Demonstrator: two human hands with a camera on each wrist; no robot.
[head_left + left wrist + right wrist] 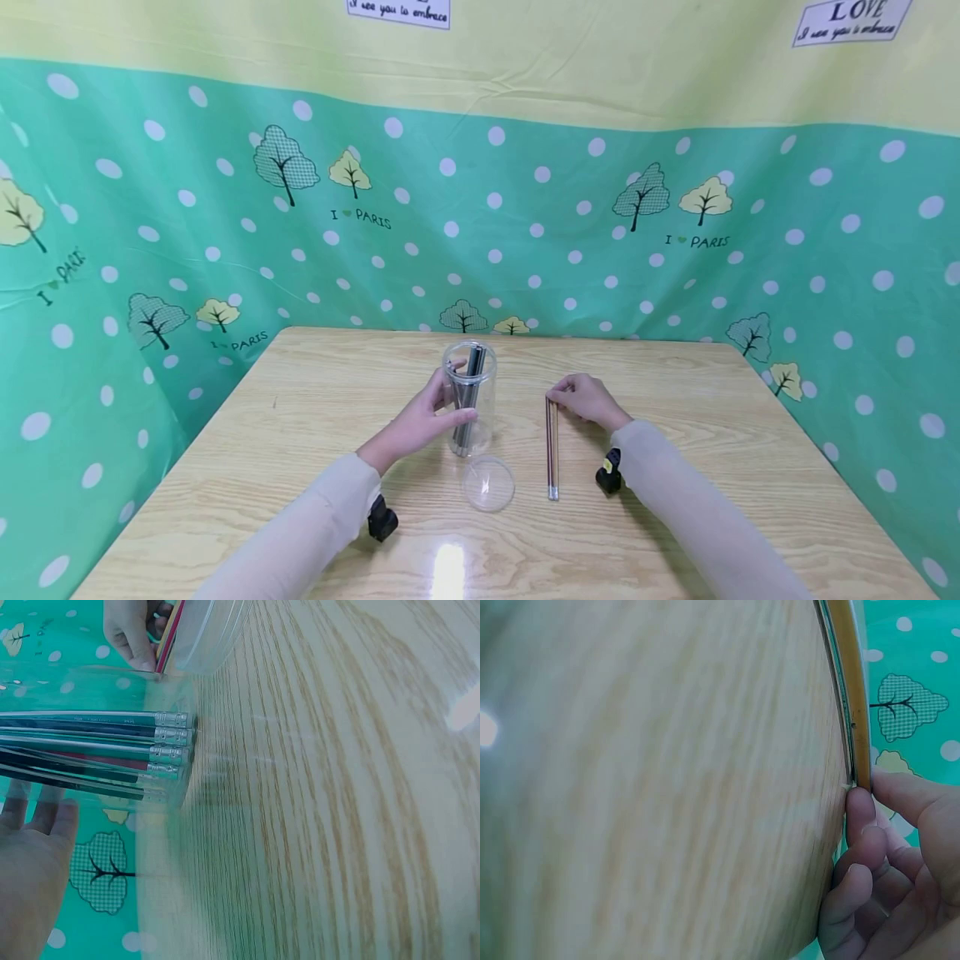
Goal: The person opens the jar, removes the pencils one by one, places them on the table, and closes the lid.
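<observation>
A: Nearest us, the pale left sleeve (300,533) reaches in on the near left of the clear jar (486,408), a black camera (382,519) at its wrist. And the left hand (420,418)?

B: It's grasping the jar! Thumb across the near side, fingers round the left, and the jar stands upright on the wooden table (225,500). I'd say that hold is for steadying; something so tall could tip.

A: Inside?

B: A leaning bundle of dark pencils (471,383), metal ferrules (171,736) down at the jar's base, other ends up toward the uncapped mouth. Too crowded to count!

A: Just on our side of the jar, a round clear lid (489,485) lies on the wood, probably set there to leave the mouth free.

B: Right of the jar, apart from it: a dark-red pencil (550,442) and a yellow pencil (557,442), side by side, ferrules pointing our way.

A: And there's the right hand (588,400), pinching at their far ends between thumb and forefinger! Lying so close, they could share one pinch; how firmly it takes both, I can't tell.

B: Farthest right of the jar, the right sleeve (697,508).
</observation>
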